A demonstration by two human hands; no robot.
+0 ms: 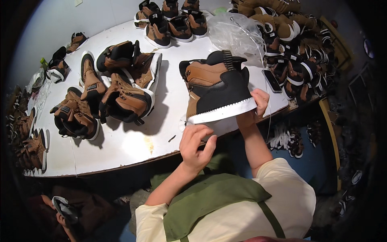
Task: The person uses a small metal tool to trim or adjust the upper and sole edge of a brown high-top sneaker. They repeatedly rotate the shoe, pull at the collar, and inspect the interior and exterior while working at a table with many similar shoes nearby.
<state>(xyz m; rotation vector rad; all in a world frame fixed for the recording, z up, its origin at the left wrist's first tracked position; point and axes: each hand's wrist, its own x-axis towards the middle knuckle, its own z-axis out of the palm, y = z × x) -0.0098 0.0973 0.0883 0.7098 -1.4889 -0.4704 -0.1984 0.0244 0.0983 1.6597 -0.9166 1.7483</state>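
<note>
A brown and black boot upper with a white band along its lower edge is held up over the near side of the table. My right hand grips it at the right end of that band, with part of the hand hidden beneath. Just below the band's left end is my left hand, its fingers bent and the thumb apart from them. Nothing shows in this hand. Whether its fingertips touch the band cannot be made out.
Several brown boots lie on the white table to the left, with more at the back. A clear plastic bag and a phone lie near piled uppers at right. Lower left, another person's hands hold a shoe piece.
</note>
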